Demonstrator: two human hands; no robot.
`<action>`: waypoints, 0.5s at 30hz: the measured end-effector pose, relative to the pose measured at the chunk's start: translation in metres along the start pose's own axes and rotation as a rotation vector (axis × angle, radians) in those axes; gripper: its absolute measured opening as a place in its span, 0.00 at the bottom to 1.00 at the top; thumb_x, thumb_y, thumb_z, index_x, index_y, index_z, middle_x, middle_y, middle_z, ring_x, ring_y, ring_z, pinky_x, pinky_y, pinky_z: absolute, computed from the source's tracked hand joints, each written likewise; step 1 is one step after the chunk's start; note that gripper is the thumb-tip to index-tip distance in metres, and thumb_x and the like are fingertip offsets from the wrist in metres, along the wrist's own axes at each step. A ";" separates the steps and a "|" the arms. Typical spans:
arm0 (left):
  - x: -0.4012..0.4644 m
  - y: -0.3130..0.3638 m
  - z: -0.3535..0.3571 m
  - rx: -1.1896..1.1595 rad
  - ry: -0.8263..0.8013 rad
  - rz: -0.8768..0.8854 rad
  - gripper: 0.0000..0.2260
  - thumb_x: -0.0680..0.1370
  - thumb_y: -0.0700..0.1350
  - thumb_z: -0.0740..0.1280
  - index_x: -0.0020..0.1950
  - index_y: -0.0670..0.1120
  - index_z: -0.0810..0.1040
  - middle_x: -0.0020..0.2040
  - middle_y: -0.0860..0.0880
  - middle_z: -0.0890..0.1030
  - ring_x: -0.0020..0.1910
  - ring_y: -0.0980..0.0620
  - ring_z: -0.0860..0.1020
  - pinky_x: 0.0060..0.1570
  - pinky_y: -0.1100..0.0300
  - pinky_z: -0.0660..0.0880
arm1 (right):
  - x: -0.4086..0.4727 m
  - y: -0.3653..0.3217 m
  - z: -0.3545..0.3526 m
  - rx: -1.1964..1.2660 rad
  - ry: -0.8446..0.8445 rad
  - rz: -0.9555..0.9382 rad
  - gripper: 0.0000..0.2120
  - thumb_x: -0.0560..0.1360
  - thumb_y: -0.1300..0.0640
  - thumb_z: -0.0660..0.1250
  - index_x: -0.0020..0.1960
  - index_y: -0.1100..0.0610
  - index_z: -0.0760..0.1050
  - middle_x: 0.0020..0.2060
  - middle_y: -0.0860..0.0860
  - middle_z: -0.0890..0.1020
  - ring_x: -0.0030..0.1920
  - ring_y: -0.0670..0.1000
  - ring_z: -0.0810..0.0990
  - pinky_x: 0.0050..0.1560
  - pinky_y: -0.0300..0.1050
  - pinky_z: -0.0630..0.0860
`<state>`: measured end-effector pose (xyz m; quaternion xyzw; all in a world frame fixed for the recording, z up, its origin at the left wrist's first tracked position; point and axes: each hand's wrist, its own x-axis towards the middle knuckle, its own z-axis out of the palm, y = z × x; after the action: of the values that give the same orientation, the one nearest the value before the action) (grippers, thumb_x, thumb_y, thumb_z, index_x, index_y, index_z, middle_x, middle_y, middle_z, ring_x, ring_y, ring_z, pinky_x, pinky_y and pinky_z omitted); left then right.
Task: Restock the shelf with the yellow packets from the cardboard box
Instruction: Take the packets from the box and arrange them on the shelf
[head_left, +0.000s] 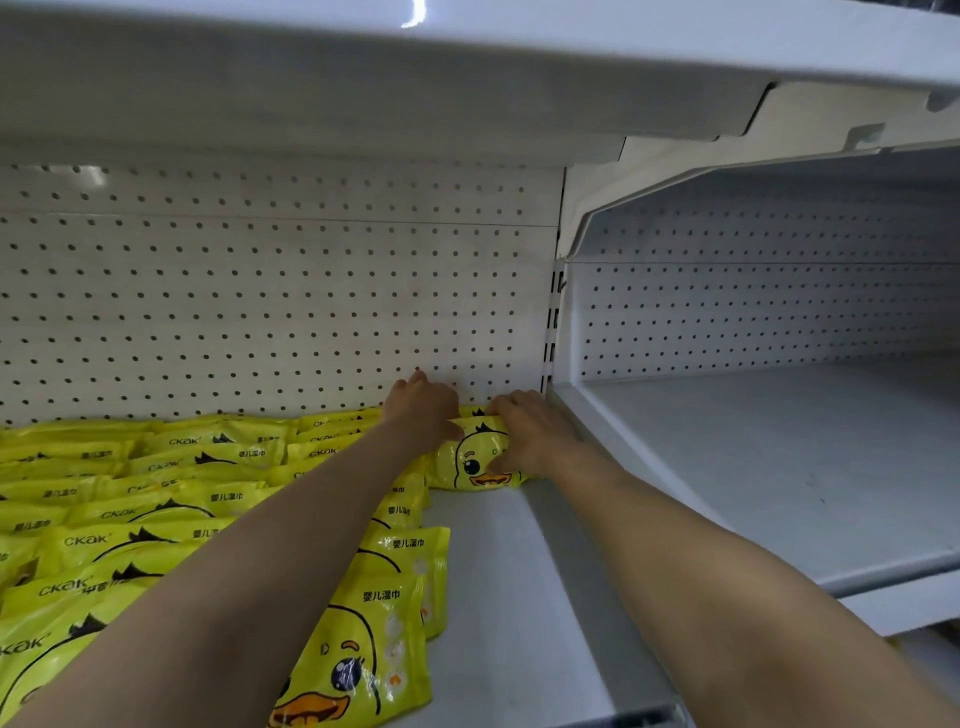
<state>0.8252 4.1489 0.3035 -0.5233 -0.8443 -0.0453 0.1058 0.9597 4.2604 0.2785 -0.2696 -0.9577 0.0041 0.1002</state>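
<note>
A yellow packet (475, 460) with a duck face lies at the back right of the white shelf (509, 597), close to the pegboard back wall. My left hand (423, 410) holds its left end, fingers curled over the far edge. My right hand (530, 431) grips its right end, thumb on the front face. Several rows of the same yellow packets (156, 499) lie overlapping across the left and middle of the shelf, partly hidden under my left forearm. The cardboard box is out of view.
A bare strip of shelf runs along the right, in front of the held packet. To the right stands a neighbouring shelf bay (779, 467) with nothing on it. Another shelf (415, 78) hangs low overhead. The perforated back panel (260, 312) closes the rear.
</note>
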 end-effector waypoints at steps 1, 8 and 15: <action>-0.001 0.000 0.000 -0.003 -0.004 0.002 0.18 0.74 0.61 0.69 0.60 0.53 0.77 0.60 0.50 0.77 0.65 0.48 0.67 0.61 0.54 0.65 | 0.000 -0.001 0.001 -0.013 0.012 0.000 0.42 0.62 0.42 0.80 0.71 0.50 0.66 0.63 0.52 0.72 0.65 0.54 0.67 0.59 0.53 0.73; -0.004 0.001 0.006 0.125 -0.048 -0.036 0.32 0.65 0.67 0.73 0.61 0.49 0.72 0.59 0.51 0.77 0.63 0.47 0.67 0.61 0.54 0.65 | 0.001 -0.002 0.006 -0.043 0.076 0.009 0.42 0.64 0.43 0.79 0.72 0.51 0.65 0.64 0.52 0.72 0.66 0.54 0.67 0.59 0.50 0.72; -0.004 0.006 0.009 0.150 -0.017 -0.080 0.32 0.66 0.65 0.74 0.61 0.48 0.71 0.59 0.50 0.77 0.64 0.46 0.67 0.61 0.53 0.66 | 0.000 -0.004 0.009 -0.069 0.101 0.011 0.41 0.66 0.43 0.77 0.73 0.51 0.64 0.65 0.53 0.71 0.66 0.55 0.67 0.58 0.50 0.71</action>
<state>0.8310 4.1498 0.2933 -0.4801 -0.8665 0.0183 0.1355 0.9562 4.2573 0.2696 -0.2783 -0.9495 -0.0421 0.1391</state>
